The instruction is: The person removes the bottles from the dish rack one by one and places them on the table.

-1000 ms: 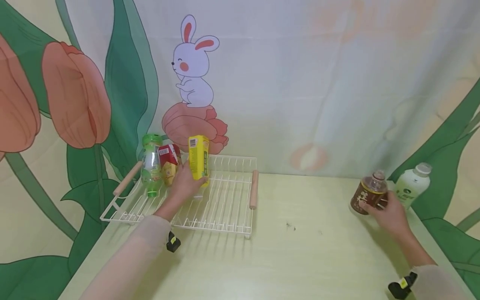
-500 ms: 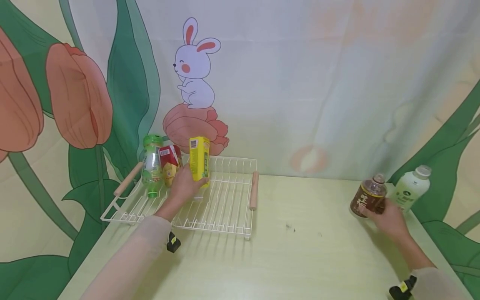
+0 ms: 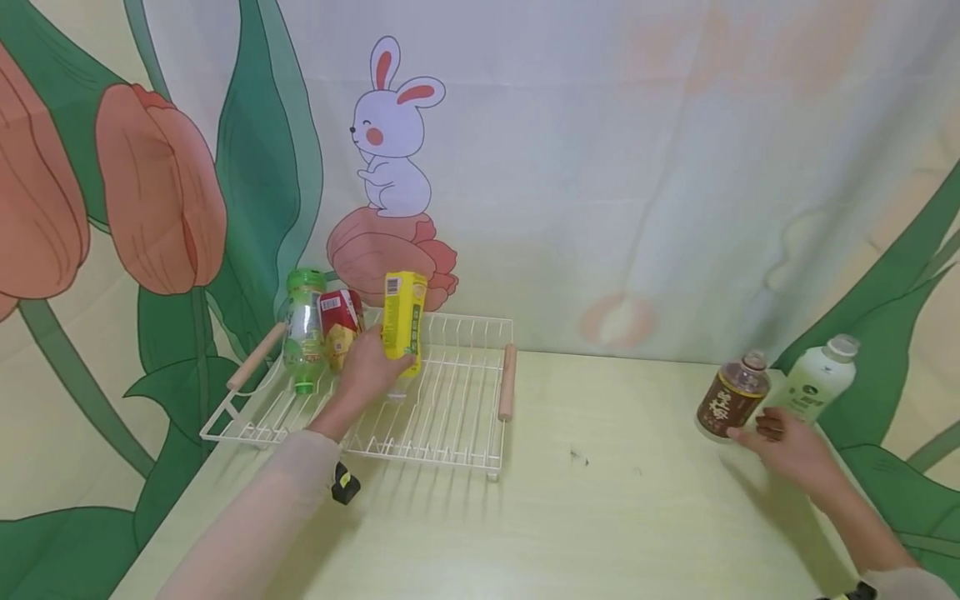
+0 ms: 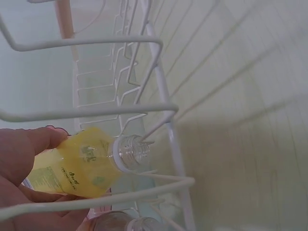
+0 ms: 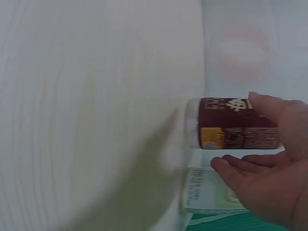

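In the head view my left hand point(image 3: 367, 371) grips a yellow bottle point(image 3: 405, 312) standing upside down in the white wire rack point(image 3: 457, 417). The left wrist view shows thumb and fingers round the yellow bottle's body, its clear neck point(image 4: 132, 153) among the wires. At the right, a brown-labelled bottle point(image 3: 731, 404) stands upright on the table. Beside it is my right hand point(image 3: 795, 450), its thumb at the bottle's label. In the right wrist view, the fingers point(image 5: 236, 175) are spread away from the brown-labelled bottle. A pale green bottle point(image 3: 817, 379) stands just behind that hand.
A clear bottle with green ends point(image 3: 305, 333) and a red-and-yellow container point(image 3: 341, 325) lean in the rack's left part. Wooden handles point(image 3: 507, 382) flank the rack. A printed curtain point(image 3: 562, 167) hangs behind the table point(image 3: 585, 517).
My right hand's fingers have come off the brown-labelled bottle, and the hand has shifted slightly right and down. In my left hand, the yellow bottle has tipped slightly to the right.
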Motion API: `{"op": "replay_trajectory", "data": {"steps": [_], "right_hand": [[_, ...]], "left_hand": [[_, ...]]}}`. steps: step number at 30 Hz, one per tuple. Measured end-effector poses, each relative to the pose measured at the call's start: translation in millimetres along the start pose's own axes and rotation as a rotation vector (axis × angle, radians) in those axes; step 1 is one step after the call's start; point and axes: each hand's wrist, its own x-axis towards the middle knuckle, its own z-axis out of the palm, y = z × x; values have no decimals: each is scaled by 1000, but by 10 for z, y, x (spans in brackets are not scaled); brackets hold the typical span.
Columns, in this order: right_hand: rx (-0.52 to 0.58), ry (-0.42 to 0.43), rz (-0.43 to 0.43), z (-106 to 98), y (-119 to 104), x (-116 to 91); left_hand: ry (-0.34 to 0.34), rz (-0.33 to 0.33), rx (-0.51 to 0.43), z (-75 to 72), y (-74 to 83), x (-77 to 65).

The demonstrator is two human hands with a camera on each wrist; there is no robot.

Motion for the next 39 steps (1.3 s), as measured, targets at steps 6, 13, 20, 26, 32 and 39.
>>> {"op": "replay_trajectory", "data": {"steps": [6, 13, 20, 26, 32, 39], "right_hand": [[-68, 21, -35, -202, -232, -203], [-86, 123, -78, -310, -528, -371], [-106, 237, -196, -350, -1015, -507], [-111, 296, -337, -309, -1496, -606], [-126, 333, -525, -128, -2034, -697], [-221, 431, -815, 129, -2489, -582]], "left_hand": [[2, 49, -7, -69, 77, -42], [9, 163, -13, -161, 241, -145], [9, 294, 39, -233, 554, -378], [27, 421, 112, -210, 849, -598], [52, 600, 166, -118, 1042, -769], [66, 749, 302, -22, 1269, -928]]}}
